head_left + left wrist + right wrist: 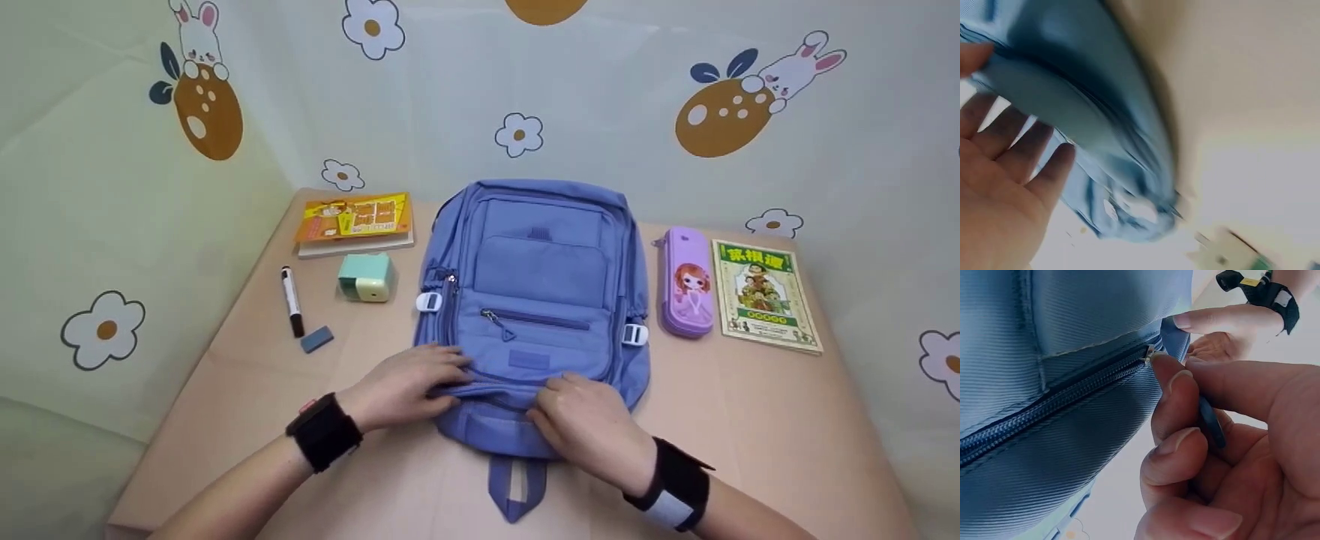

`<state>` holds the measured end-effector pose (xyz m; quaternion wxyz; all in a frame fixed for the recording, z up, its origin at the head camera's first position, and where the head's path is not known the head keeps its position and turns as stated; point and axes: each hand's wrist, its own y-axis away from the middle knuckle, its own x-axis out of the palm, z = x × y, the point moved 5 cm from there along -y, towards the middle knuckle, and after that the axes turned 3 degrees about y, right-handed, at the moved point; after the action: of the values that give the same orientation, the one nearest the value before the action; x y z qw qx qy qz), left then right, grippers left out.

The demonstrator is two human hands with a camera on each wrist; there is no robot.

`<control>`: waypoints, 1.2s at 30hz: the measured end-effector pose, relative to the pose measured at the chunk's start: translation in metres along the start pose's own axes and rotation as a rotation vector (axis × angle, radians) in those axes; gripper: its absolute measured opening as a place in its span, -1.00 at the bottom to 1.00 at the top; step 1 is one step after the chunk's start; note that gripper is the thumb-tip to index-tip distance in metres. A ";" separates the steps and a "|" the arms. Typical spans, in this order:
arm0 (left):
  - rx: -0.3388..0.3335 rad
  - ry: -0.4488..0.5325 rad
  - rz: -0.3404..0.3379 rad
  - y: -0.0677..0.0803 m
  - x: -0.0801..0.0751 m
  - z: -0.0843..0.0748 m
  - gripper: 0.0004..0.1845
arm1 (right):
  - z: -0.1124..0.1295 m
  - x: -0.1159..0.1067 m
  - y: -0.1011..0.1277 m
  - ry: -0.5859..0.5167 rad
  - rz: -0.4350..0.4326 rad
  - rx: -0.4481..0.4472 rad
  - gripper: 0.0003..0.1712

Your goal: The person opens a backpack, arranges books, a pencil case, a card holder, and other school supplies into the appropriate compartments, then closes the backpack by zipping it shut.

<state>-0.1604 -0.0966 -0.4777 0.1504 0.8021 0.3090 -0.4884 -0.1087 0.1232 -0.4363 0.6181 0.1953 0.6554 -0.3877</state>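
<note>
Pinching the blue zipper pull (1211,422) between thumb and curled fingers, the right hand (589,427) sits at the near end of the backpack (534,300), right where the main zipper (1055,405) ends at its metal slider; the right wrist view shows the teeth closed along the stretch running away from the slider. The left hand (409,386) lies on the same end just to the other side, fingers mostly straight and pressing the fabric down beside the zipper seam, with the thumb seemingly tucked at the edge; the left wrist view is blurred, but the palm looks open against the cloth rather than wrapped round it. The two hands are near each other but not touching. The backpack lies flat in the middle of the bench (750,420), front pockets up, its carry loop (516,484) pointing toward the person. It is soft woven cloth that looks slack and light, so it will probably buckle and slide unless pinned, and the pull tab is the sensible place to grip while the other hand holds the seam taut. Around it lie a purple pencil case (686,281) and a green book (763,295) to the right, and a yellow book (354,221), a mint sharpener (365,276), a marker (291,300) and an eraser (316,339) to the left.
</note>
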 end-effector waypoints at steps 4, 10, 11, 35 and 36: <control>0.002 -0.006 -0.031 0.003 -0.004 0.008 -0.71 | 0.002 -0.001 -0.001 -0.033 0.021 0.002 -0.71; -0.034 -0.096 -0.074 -0.009 -0.007 0.006 -0.75 | 0.011 0.001 -0.009 -0.018 0.055 -0.021 -0.65; -0.041 -0.096 -0.074 -0.010 -0.008 0.006 -0.76 | 0.013 0.002 -0.012 -0.005 0.060 -0.025 -0.66; -0.097 -0.037 -0.099 -0.008 -0.001 0.006 -0.78 | -0.049 -0.008 0.011 -0.138 -0.110 -0.024 -0.78; -0.098 -0.034 -0.104 -0.007 0.000 0.007 -0.78 | -0.054 -0.005 0.018 -0.141 -0.110 -0.025 -0.76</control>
<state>-0.1695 -0.0950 -0.4804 0.1693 0.7682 0.3712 -0.4934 -0.1304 0.1758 -0.4393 0.6428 0.1237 0.6247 -0.4257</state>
